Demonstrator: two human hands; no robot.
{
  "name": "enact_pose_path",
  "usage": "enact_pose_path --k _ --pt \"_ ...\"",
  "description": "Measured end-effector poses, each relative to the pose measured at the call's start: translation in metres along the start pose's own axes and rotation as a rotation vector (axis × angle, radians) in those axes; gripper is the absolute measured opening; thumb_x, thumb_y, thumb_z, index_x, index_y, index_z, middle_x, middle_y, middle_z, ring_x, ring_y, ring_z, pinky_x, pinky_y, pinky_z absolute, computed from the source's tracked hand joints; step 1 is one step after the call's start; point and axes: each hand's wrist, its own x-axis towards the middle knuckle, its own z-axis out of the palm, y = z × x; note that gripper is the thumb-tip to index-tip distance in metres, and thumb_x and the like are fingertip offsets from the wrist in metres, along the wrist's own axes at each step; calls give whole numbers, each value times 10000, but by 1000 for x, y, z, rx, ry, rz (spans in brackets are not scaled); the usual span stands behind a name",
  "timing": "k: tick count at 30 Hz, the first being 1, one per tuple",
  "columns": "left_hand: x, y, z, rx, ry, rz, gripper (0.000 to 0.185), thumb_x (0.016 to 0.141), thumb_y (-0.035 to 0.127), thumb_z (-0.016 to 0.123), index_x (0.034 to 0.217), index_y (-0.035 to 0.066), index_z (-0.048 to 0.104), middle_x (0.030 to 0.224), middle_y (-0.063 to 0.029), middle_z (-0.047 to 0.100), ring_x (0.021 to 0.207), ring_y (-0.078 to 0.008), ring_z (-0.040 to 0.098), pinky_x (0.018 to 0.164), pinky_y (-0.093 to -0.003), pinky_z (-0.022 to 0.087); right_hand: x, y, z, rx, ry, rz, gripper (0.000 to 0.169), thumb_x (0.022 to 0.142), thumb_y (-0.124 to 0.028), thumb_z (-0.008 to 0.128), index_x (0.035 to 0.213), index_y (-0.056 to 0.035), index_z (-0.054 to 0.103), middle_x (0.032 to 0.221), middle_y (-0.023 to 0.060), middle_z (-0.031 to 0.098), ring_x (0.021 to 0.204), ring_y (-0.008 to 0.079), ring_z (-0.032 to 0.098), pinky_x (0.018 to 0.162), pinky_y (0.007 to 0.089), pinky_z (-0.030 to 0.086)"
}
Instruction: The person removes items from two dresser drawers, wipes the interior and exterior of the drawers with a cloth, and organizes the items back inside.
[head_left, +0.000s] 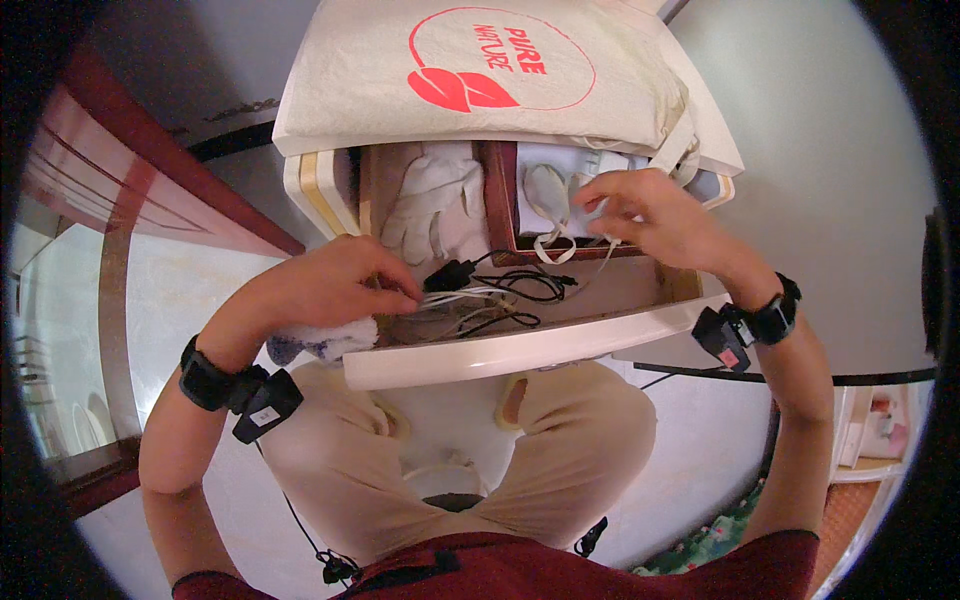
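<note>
An open drawer with a white front panel is before me. My left hand reaches over its left side, fingertips beside white cables; whether they pinch one is unclear. Close by lie a black plug or adapter and coiled black cable. Behind these rests a pale fabric work glove. My right hand hovers over a dark red box, thumb and index finger apart. Inside the box are a pale rounded item and a looped white strap. A thin cable hangs over the box's front edge.
A printed cream cloth bag covers the cabinet top, its strap dangling at the right. Below my left hand is a white and blue cloth. A reddish door stands left, and a pale panel rises right. My knees flank the drawer's underside.
</note>
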Motion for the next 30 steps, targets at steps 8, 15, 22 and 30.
enact_pose_path --k 8,15,22,30 --pt "-10 3 1 -173 73 -49 246 819 184 615 978 -3 628 866 -102 653 805 -166 598 735 -293 469 -22 46 17 -488 157 -183 313 641 16 604 952 -22 606 1077 138 562 878 337 578 745 395 475" --pt "-21 13 -1 -222 113 -129 274 821 171 624 1042 12 599 899 -73 636 811 -128 580 725 -275 470 -8 58 17 -475 56 -197 135 667 8 605 801 16 621 1075 154 572 876 333 582 744 387 471" --pt "-26 14 0 -354 132 -154 263 836 140 612 1074 32 587 823 -33 612 767 -86 555 687 -240 447 -2 66 28 -320 175 -159 130 645 30 638 760 29 578 998 152 566 826 308 590 695 358 480" --pt "-34 13 0 -374 163 -181 275 827 135 622 1080 33 585 804 -17 610 759 -69 541 677 -230 437 -15 28 21 65 69 -43 261 655 91 640 891 -10 592 1093 125 500 803 240 596 672 349 499"
